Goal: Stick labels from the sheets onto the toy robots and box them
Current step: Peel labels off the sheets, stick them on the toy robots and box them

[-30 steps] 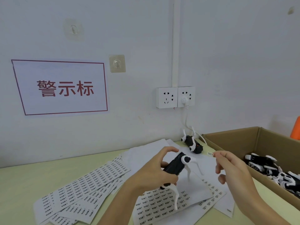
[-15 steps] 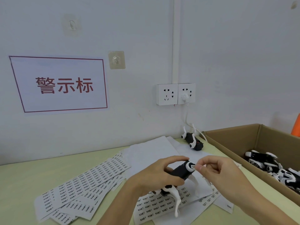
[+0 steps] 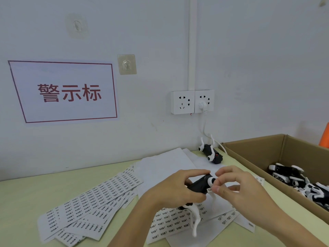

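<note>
A single view was provided, taken from a wide-angle camera worn on the person's head. It was aimed forward and slightly downward across a pale green table (image 3: 26, 202) toward a white wall (image 3: 249, 59), which filled the upper half of the frame. The left hand (image 3: 175, 190) and right hand (image 3: 236, 188) were seen close below the lens, low and right of centre. A cardboard box (image 3: 258, 154) was cut off by the right edge. No second view was supplied, so no overlap existed.
</note>
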Motion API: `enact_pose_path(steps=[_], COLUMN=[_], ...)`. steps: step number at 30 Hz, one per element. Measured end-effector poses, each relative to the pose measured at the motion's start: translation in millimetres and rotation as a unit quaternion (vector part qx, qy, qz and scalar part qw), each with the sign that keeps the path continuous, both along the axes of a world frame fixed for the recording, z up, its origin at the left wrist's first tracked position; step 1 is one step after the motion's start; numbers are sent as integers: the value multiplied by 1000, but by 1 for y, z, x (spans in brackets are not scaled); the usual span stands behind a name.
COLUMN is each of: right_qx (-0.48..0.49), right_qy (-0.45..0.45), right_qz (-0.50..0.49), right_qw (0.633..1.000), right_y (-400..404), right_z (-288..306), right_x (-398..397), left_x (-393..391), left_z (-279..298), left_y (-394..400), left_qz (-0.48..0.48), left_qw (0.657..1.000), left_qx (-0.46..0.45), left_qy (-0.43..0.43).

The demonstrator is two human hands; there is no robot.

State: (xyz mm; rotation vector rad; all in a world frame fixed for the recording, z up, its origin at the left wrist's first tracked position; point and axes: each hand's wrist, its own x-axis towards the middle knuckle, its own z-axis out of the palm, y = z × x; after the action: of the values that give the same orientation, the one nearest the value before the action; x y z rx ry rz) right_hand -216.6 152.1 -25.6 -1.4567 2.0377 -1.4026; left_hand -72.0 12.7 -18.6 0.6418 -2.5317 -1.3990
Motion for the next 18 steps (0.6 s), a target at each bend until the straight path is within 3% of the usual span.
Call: enact_pose_path(steps=[18], right_qx=[-25], right_qy=[84], right_qz=[-38], right_qw=[995], right_y=[-1], right_z=[-4], right_x=[10], left_x=[-4], left_z=[-3], left_y=[-1], left_qz=[-13], left_qw=[1000], left_qx=[-21], left_qy=[11])
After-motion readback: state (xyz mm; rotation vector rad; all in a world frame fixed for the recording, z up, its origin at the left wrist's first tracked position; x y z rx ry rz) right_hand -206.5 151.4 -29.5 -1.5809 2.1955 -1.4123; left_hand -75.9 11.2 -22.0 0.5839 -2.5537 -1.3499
